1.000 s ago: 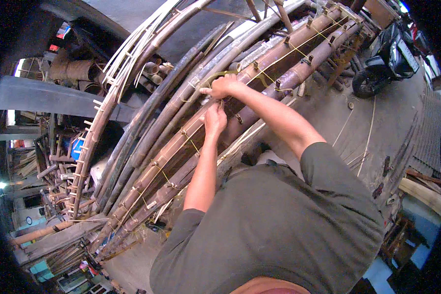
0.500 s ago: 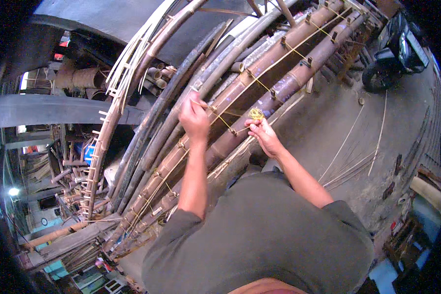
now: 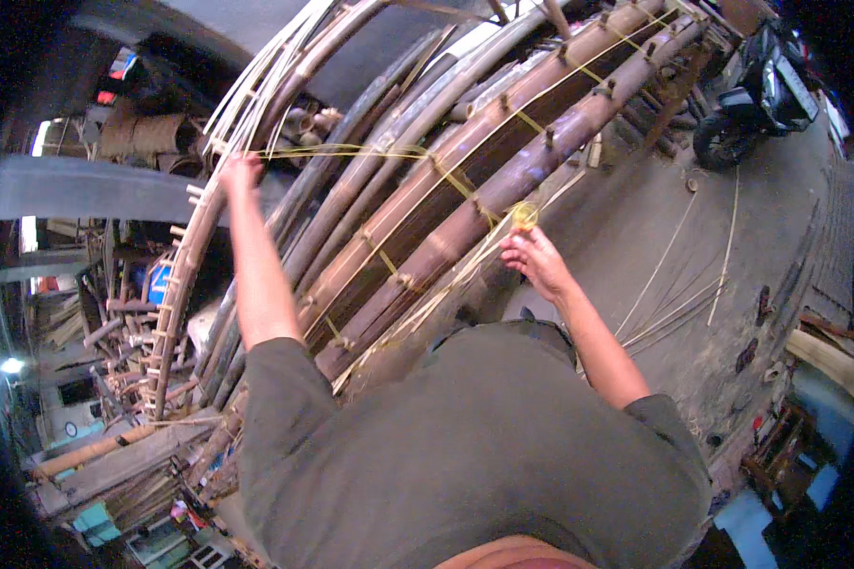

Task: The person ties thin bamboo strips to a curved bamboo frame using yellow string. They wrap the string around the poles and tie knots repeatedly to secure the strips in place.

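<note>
I work over a long bundle of thick brown bamboo poles (image 3: 503, 180) that runs diagonally from lower left to upper right, flanked on its left by grey poles (image 3: 380, 161) and a curved rack of pale split strips (image 3: 185, 284). A thin yellow-green binding strip (image 3: 351, 152) crosses the poles, stretched from my left hand (image 3: 240, 173) across to the brown poles, then down to my right hand (image 3: 533, 258). To do this step well, I judge that the strip needs even tension from both ends, kept flat against the poles and seated beside the existing ties (image 3: 403, 280), so the wrap does not slacken or slide along the smooth culm. My left arm is extended far out and up to the left, nearly straight, its hand closed on the strip's far end near the pale rack. My right arm is bent at the elbow and held closer in, just off the lower edge of the bundle; its fingers are pinched shut on a small yellowish coil (image 3: 524, 216) of the same strip. Loose slivers (image 3: 674, 284) lie on the concrete floor (image 3: 636, 218) to the right, and a parked motorbike (image 3: 759, 90) stands beyond them.
</note>
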A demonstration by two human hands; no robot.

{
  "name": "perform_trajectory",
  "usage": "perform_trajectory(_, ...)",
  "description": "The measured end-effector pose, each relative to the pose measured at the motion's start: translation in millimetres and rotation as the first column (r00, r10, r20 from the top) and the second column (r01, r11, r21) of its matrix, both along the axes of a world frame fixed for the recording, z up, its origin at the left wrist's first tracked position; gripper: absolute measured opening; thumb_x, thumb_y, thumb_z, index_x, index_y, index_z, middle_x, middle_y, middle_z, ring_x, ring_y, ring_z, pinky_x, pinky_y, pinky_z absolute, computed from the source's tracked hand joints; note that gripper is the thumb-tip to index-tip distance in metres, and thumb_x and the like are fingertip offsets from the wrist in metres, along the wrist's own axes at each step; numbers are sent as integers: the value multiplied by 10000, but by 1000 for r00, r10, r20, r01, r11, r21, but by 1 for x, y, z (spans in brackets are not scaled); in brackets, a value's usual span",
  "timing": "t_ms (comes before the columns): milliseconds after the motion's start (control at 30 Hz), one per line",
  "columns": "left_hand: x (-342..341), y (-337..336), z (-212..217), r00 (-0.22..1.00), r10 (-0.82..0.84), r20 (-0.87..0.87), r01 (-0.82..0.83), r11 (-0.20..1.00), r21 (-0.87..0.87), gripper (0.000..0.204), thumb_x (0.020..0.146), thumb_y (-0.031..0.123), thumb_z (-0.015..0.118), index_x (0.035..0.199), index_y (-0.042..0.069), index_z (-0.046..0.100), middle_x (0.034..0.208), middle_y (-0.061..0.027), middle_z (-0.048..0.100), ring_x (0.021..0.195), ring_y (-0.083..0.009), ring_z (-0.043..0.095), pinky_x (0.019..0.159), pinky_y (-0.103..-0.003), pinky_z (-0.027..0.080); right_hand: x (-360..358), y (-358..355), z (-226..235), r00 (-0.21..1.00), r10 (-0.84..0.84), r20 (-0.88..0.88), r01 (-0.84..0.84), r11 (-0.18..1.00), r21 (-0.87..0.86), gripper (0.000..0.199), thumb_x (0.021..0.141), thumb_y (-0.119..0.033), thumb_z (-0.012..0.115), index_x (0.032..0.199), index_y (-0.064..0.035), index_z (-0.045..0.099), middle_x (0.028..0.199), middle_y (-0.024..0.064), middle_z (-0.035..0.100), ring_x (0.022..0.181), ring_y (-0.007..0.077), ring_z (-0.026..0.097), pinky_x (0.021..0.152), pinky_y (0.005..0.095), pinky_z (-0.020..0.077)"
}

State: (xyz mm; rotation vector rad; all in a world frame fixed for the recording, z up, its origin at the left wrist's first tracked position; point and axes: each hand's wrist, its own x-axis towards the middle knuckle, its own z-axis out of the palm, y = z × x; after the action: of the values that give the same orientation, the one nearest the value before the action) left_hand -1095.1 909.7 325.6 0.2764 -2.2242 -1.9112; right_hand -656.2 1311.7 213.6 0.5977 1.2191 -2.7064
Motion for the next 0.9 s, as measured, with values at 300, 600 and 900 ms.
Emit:
perform_trajectory(300,188,-48,-36,870,-416,265,349,139,-927,228,839,173,519,840,-20,641,934,-233,648,937,-382,618,815,-457,482,12,-161,4,882,413,226,-279,845,-457,338,924,-416,546,1031,-99,598,924,55,609,853,153,584,757,325,511)
perform_trajectory(600,316,68,-87,896,-418,148,376,539,-754,347,852,264,625,1136,74,562,1097,-158,607,1040,-329,563,906,-477,379,-57,-228,62,768,-309,-560,595,669,446,231,942,-201,411,791,-75,532,822,42,550,770,155,522,727,278,418)
perform_trajectory(900,299,66,-88,865,-410,290,500,648,-575,356,964,346,416,1108,109,640,1097,-212,627,1086,-403,555,981,-598,272,-208,-211,90,710,595,378,-173,-373,912,620,914,-578,412,1018,-28,678,1154,155,632,1022,366,593,903,520,426)
